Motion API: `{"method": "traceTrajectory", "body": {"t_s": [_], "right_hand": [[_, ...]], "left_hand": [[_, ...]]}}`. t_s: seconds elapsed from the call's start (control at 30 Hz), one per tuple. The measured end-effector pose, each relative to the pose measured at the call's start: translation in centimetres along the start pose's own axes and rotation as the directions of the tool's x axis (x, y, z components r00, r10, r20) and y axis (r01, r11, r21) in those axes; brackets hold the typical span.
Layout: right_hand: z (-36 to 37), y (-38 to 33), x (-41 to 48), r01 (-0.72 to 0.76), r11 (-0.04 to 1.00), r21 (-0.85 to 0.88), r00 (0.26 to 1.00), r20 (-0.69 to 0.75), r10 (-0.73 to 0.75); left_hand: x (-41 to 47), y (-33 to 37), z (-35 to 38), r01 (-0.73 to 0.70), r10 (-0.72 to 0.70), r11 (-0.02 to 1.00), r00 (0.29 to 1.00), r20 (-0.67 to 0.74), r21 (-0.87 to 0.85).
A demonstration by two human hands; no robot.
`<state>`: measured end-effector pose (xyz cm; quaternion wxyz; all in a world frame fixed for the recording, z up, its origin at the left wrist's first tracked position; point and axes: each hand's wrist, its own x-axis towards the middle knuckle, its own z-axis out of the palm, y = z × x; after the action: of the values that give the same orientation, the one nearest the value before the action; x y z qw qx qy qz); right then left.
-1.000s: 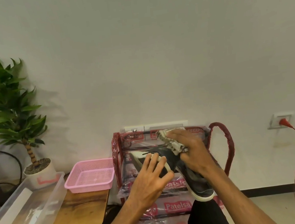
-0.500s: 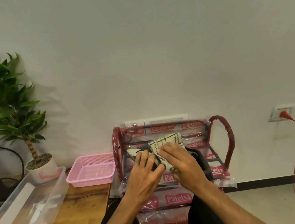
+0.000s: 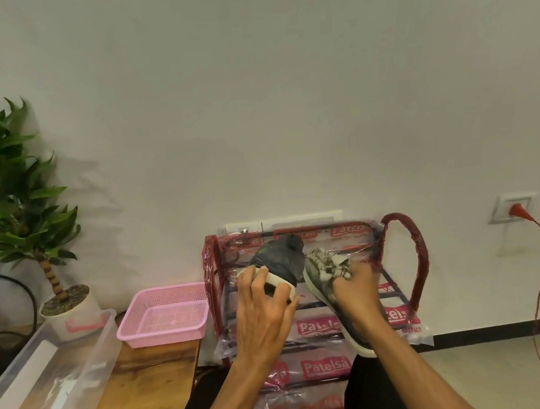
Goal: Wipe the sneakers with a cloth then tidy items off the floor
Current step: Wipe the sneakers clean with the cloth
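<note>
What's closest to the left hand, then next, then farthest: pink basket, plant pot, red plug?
From the left hand:
1. Pink basket, just left, on the table.
2. Plant pot, farther left.
3. Red plug, far right, on the wall.

The wooden table (image 3: 142, 393) carries a clear tub (image 3: 89, 357) and a pink basket (image 3: 162, 338).

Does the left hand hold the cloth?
No, the cloth is gripped by the right hand, while the left hand holds a dark sneaker by its white sole.

A dark grey, white-soled sneaker (image 3: 283, 260) tilts in mid-air; a crumpled cream cloth (image 3: 327, 263) touches it at 3 o'clock.
</note>
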<state>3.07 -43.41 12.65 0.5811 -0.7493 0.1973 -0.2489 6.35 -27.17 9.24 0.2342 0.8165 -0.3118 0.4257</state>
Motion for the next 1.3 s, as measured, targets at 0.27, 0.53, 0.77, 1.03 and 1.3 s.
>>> {"method": "traceTrajectory", "body": {"t_s": [0.27,0.53,0.77,1.03,1.3], "right_hand": [[2.5,5.2,-0.3,-0.223,0.97,0.098,0.972,0.103,0.213],[2.8,6.9,-1.0,-0.279,0.957,0.073,0.956,0.118,0.27],[4.5,8.4,-0.9,-0.337,0.941,0.004,0.937,0.103,0.335],[4.0,10.3,-0.3,-0.391,0.92,0.026,0.917,0.093,0.387],[4.1,10.1,-0.5,-0.381,0.924,0.007,0.921,0.091,0.379]], "left_hand": [[-2.6,1.6,2.6,0.089,-0.081,0.994,0.991,0.111,-0.068],[-6.6,2.1,0.6,0.307,-0.277,0.951,0.897,0.345,-0.033],[-7.3,-0.7,-0.4,0.311,-0.245,0.95,0.786,0.567,-0.02],[-4.2,-1.8,-1.8,0.494,-0.319,0.848,0.765,0.56,-0.191],[1.7,-2.8,2.4,0.285,-0.272,0.954,0.7,0.66,0.09]]}}
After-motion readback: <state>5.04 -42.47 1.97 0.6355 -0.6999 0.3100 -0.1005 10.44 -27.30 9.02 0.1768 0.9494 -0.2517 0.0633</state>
